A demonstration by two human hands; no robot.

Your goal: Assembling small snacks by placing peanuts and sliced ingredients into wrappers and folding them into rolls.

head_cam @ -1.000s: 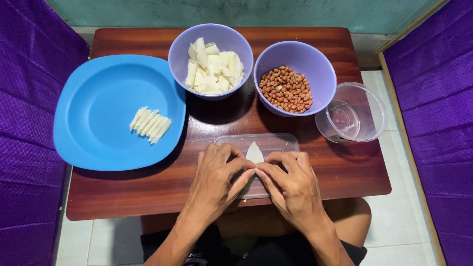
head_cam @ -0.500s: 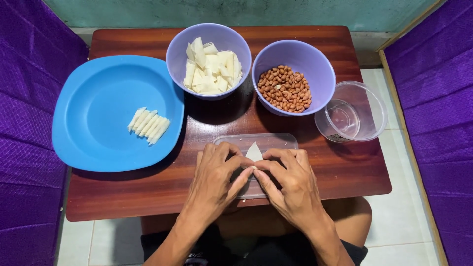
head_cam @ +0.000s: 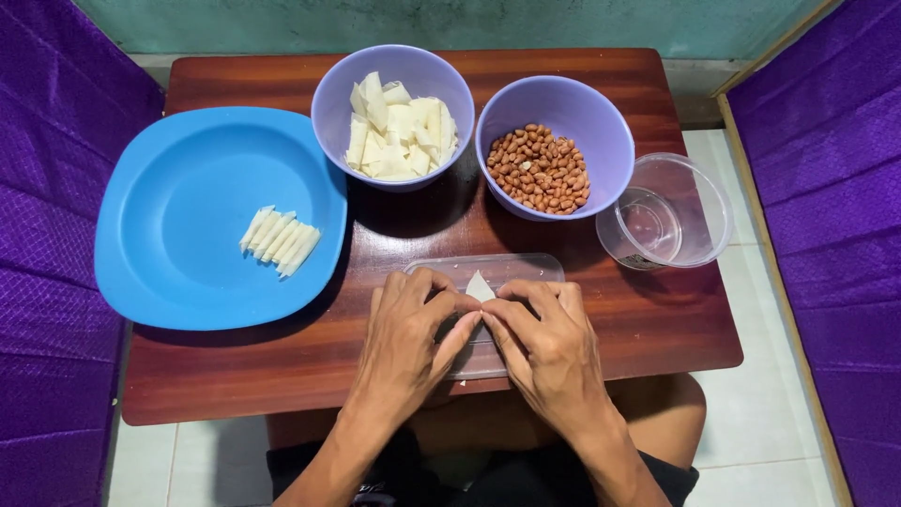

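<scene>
Head view, single frame.

Left hand (head_cam: 410,343), lower centre of the frame: fingers curled inward and pinched on the left edge of a small white triangular pastry wrapper (head_cam: 480,286). Right hand (head_cam: 549,343), just beside it: fingers likewise closed on the wrapper's right edge. The two hands touch at the fingertips. The wrapper's pointed tip stands up above the fingers, over a clear rectangular plastic tray (head_cam: 526,268) that lies on the dark red-brown wooden worktop (head_cam: 657,319), mostly hidden under the hands.

Upper left: large blue plastic plate (head_cam: 169,235) carrying a row of thin white rolled pastry sticks (head_cam: 280,240), laid side by side and touching.

Upper centre: lilac plastic bowl (head_cam: 330,103) filled with loose cut white wrapper pieces (head_cam: 399,136).

To its right, near but apart: second lilac plastic bowl (head_cam: 601,122) holding brown peanuts (head_cam: 540,169).

Right edge of the worktop: clear round plastic container (head_cam: 699,211), overhanging the edge.

Purple woven panels (head_cam: 47,235) flank both sides of the frame.

Change against the earlier frames: hands remain in the same place with the same pinch; the wrapper tip shows about as much as before; plate, bowls and container unmoved.
</scene>
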